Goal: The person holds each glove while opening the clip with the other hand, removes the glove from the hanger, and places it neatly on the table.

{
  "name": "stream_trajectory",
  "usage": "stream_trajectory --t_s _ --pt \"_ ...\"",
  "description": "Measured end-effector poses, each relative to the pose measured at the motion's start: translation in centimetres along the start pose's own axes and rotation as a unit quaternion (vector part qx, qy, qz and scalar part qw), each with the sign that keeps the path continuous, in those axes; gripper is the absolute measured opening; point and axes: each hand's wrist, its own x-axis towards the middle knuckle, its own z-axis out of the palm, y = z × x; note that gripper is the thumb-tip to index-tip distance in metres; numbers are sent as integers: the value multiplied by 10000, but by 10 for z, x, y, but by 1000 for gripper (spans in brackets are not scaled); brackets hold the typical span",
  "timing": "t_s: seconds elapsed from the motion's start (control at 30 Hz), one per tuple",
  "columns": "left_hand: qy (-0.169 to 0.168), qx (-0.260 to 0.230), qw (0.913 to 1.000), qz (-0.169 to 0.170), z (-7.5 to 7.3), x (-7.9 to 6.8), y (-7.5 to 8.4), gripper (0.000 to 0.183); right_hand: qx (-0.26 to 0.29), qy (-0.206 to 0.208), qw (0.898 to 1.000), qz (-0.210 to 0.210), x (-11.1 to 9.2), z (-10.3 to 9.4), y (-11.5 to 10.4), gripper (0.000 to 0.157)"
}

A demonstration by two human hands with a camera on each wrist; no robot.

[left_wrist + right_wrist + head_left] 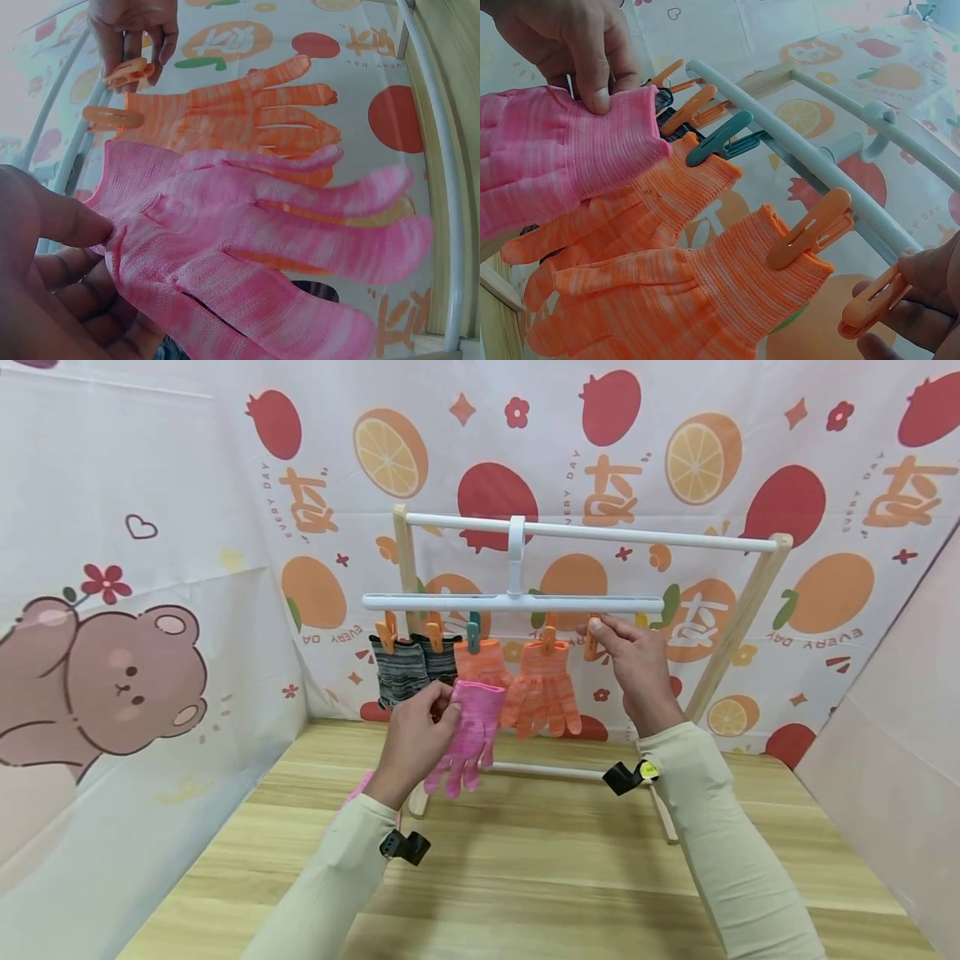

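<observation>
My left hand (418, 737) pinches a pink glove (471, 731) near its cuff, and the glove's fingers hang down. Up at the right end of the white hanger (450, 602), my right hand (633, 664) pinches an orange clothespin (876, 300) between thumb and fingers. Two orange gloves (542, 689) hang from the hanger, one by a teal clothespin (473, 633), the other by an orange one. Left of them hang dark grey gloves (402, 667) under orange clothespins; the pink glove is in front of part of an orange glove.
The hanger hooks over the top bar (600, 532) of a wooden-legged rack. A yellow clothespin (642, 620) shows behind my right hand. More pink fabric (358, 789) lies on the wooden table (525, 877), partly behind my left wrist. Printed cloth stands behind and at the sides.
</observation>
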Motion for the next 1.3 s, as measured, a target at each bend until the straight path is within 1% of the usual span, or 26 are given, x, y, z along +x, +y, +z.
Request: stream_trajectory --t_s 0.27,0.53,0.8,1.0,1.17,1.3 --pt "88 42 9999 -101 -8 -5 -13 7 34 4 10000 -44 0 0 1 40" --pt "135 250 9993 -257 -21 -7 -23 8 -1 12 10000 -30 1 -1 -2 40" --pt "229 480 9978 -401 -33 -9 -37 9 -57 -4 10000 25 0 -2 -2 39" --pt "213 563 9968 -518 -44 -11 -48 10 -44 -31 10000 33 0 -2 -1 38" --pt "167 728 9950 -658 -54 -13 -56 10 -31 -64 10000 -11 -1 -2 -1 37" --pt "114 764 9940 -780 -61 -14 -62 11 -54 -59 10000 -9 -1 -1 -1 38"
